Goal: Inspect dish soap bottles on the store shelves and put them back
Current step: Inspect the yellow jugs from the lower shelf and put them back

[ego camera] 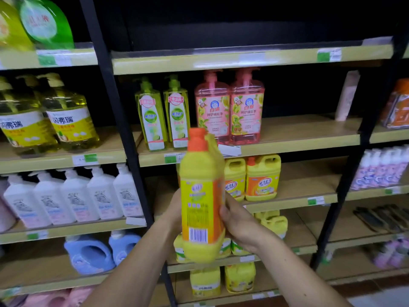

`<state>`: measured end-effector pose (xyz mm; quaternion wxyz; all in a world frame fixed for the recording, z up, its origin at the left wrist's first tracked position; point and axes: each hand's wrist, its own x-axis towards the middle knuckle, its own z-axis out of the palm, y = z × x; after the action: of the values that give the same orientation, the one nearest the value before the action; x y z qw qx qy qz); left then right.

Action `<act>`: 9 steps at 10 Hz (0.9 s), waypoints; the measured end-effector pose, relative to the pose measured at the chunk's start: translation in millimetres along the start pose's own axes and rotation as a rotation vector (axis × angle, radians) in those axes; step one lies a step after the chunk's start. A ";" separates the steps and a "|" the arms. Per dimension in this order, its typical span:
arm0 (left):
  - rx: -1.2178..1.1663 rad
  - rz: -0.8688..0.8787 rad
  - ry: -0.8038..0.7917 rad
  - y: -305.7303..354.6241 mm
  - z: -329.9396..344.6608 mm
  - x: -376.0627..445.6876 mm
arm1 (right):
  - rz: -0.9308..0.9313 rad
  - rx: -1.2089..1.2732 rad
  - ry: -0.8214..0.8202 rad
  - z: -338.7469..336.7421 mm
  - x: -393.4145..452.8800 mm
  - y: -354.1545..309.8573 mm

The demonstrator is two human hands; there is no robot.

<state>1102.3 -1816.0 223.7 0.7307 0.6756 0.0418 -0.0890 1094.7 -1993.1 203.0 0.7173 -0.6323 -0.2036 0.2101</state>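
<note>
Yellow plastic fills the middle of the frame: we are holding a dish soap bottle (202,196) upright in front of the shelves, its orange cap (198,139) on top and the barcode side of the label turned toward us. It looks like a twin pack, since a second yellow shoulder shows just behind the cap, though we cannot be sure of the wrap.

Our left hand (176,212) is mostly hidden behind the bottle; its fingers appear to curl round the far-left side, so its grip seems closed on the bottle. Our right hand (240,220) clasps the right side at label height, fingers wrapped round the body and thumb near the front edge.

We judge the bottle full and fairly heavy for its size, with stiff walls that give a little when squeezed (a glossy label can be slippery). The waist, at label height, is the sensible place to hold it, with one hand free to slide under the base; the cap is not a place to lift from.

Behind it, lower centre right, yellow jugs (262,178) stand on a wooden shelf (309,197) with open room beside them. That seems a likely spot for its return, base first and label outward.
</note>
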 end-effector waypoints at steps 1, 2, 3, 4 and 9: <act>0.029 0.012 -0.071 12.0 4.0 -29.1 | -0.054 0.014 0.002 -11.1 -0.6 10.7; -0.093 0.124 0.153 8.6 3.4 -18.7 | -0.062 0.020 0.016 -16.1 0.7 13.8; 0.041 0.366 0.277 -1.5 2.4 -34.0 | -0.086 0.033 0.037 -21.3 0.1 24.0; 0.189 0.508 0.281 -9.0 5.0 -49.0 | -0.090 0.019 0.056 -26.3 -1.1 28.7; 0.337 0.413 0.420 -75.2 3.9 -51.8 | -0.250 -0.212 0.238 -43.0 2.6 67.6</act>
<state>1037.2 -1821.4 159.7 0.5870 0.7846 0.0384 0.1960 1117.8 -2019.4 131.0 0.6862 -0.6945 -0.2154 0.0209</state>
